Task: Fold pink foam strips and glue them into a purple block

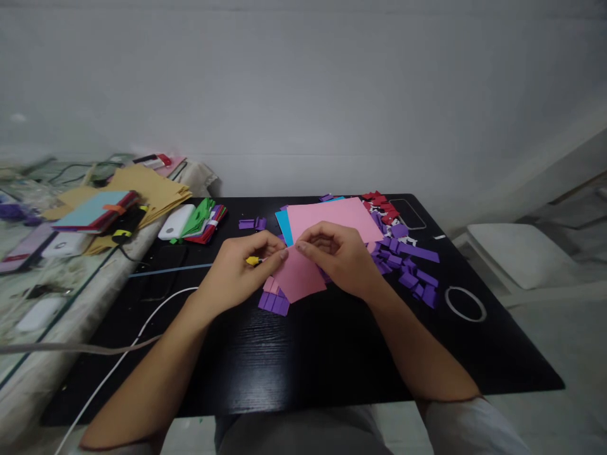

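Between my two hands is a small sheet of pink paper (300,278), tilted over the table. My left hand (244,262) pinches its upper left edge between thumb and fingers. A thin tool with a yellow end (253,260) pokes out by that palm; most of it is hidden. My right hand (339,256) is closed on the paper's upper right edge, thumb against curled fingers. Beneath the sheet lie folded purple paper strips (274,304). Just behind my hands rests a larger pink sheet (336,215) on top of a blue sheet (283,224).
Purple paper pieces (403,253) and red ones (380,203) are scattered at right, near a white ring (465,304). Bundled coloured paper (205,221) lies at left. A white cable (142,328) crosses the black table (284,373). A white chair (509,253) stands right.
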`<state>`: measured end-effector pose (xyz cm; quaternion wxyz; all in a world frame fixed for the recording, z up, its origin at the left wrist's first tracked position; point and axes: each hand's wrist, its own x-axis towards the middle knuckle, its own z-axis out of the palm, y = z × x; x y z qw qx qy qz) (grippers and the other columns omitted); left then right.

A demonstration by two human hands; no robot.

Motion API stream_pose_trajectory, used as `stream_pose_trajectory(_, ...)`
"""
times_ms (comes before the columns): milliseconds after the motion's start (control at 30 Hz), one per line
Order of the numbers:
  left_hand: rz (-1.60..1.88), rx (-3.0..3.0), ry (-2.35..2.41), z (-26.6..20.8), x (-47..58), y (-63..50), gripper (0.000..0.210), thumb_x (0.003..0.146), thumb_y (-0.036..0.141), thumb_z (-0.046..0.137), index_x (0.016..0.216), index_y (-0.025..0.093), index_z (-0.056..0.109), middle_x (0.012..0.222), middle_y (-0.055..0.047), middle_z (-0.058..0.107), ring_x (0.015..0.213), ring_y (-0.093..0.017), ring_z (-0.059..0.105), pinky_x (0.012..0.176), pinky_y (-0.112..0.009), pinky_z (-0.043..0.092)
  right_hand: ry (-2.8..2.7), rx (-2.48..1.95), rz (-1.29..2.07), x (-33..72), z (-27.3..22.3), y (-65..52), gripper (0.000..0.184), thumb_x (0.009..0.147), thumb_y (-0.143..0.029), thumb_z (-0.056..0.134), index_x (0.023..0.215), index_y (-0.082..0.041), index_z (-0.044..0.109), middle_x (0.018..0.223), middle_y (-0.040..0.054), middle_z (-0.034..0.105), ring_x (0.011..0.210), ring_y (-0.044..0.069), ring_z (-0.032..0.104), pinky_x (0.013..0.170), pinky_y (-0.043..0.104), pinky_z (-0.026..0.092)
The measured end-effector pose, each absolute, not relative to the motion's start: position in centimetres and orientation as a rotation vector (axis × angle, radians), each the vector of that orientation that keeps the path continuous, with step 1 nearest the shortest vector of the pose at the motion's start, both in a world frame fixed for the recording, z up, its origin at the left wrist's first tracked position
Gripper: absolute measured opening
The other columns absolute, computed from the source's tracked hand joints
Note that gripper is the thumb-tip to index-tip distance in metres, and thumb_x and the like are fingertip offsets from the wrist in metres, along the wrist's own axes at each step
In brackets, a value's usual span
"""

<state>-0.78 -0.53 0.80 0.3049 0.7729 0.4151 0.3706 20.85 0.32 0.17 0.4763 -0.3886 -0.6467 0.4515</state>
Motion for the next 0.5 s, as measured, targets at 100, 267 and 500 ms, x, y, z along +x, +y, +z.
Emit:
stream_pose_trajectory(100, 0.989, 2.089, 1.091, 0.79, -0.84, -0.43, 0.015, 0.1, 0.029, 0.064, 0.092, 0.018, 0.071, 0.081, 0.002, 0.071, 0.072, -0.011, 0.064, 0.068, -0.022, 0.048, -1.645, -0.957, 1.166, 20.9, 0.18, 0.23, 0.014, 0.087, -0.03, 0.077, 0.088, -0.017, 0.072, 0.083, 0.0024, 0.074, 0.073, 0.015, 0.068, 0.069, 0.028, 0.055)
stream_pose_trajectory(267, 0.913, 2.18, 1.015, 0.79, -0.88, -0.54, 0.013, 0.099, 0.024, 0.064, 0.091, 0.018, 0.072, 0.08, 0.003, 0.072, 0.071, -0.01, 0.063, 0.068, -0.022, 0.046, -1.778, -0.924, 1.135, 20.84, 0.18, 0.04, 0.009, 0.089, -0.026, 0.072, 0.086, -0.017, 0.071, 0.082, 0.0013, 0.073, 0.074, 0.014, 0.067, 0.069, 0.027, 0.054)
stream_pose_trajectory(500, 0.851, 2.135, 0.966, 1.04, -0.71, -0.7, 0.015, 0.098, 0.025, 0.065, 0.089, 0.019, 0.075, 0.078, 0.004, 0.071, 0.07, -0.01, 0.06, 0.065, -0.022, 0.044, -1.87, -0.928, 1.213, 21.26, 0.37, 0.03, 0.001, 0.085, -0.019, 0.068, 0.085, -0.018, 0.069, 0.076, -0.0021, 0.068, 0.069, 0.011, 0.062, 0.064, 0.024, 0.05)
